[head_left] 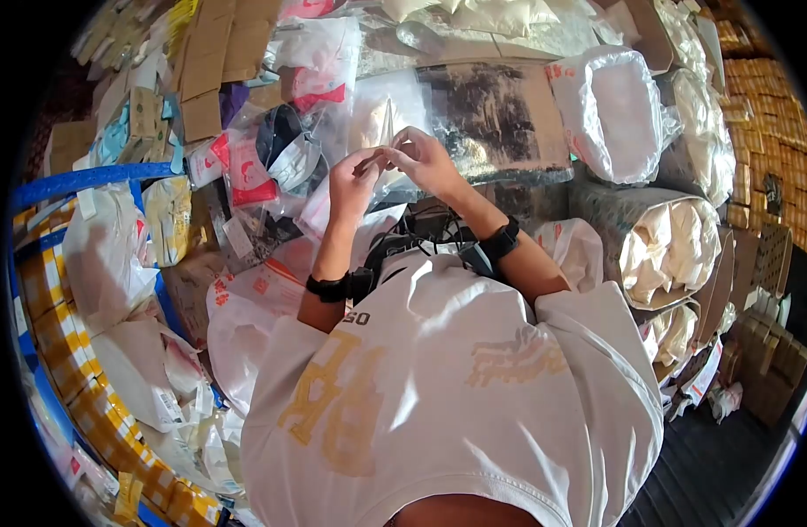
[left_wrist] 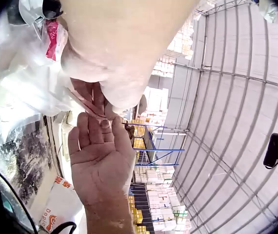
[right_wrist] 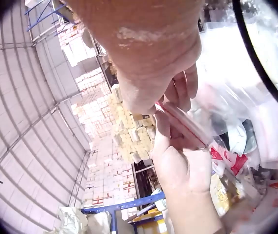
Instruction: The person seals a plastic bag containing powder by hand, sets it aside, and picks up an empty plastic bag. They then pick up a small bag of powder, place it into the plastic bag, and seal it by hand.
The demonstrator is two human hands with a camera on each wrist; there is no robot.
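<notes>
Close together over the work surface, my left hand [head_left: 353, 183] and right hand [head_left: 428, 165] pinch the edge of a clear plastic zip bag [right_wrist: 184, 121]. A thin red line runs along that edge, seen in the right wrist view. There the left hand [right_wrist: 185, 168] grips the bag from below, palm partly showing. In the left wrist view the right hand [left_wrist: 102, 163] meets the left hand's fingertips, its palm toward the camera. Just beyond both hands lies clear plastic with pale contents [head_left: 388, 110].
A dark, powder-dusted board [head_left: 496, 119] lies beyond the hands. To its right stands a plastic-lined container [head_left: 627, 114] of white material, with a box of cream-coloured bags [head_left: 671, 250] nearer. Pink-and-clear packets [head_left: 250, 171] pile up at the left, near a blue-framed rack [head_left: 96, 178].
</notes>
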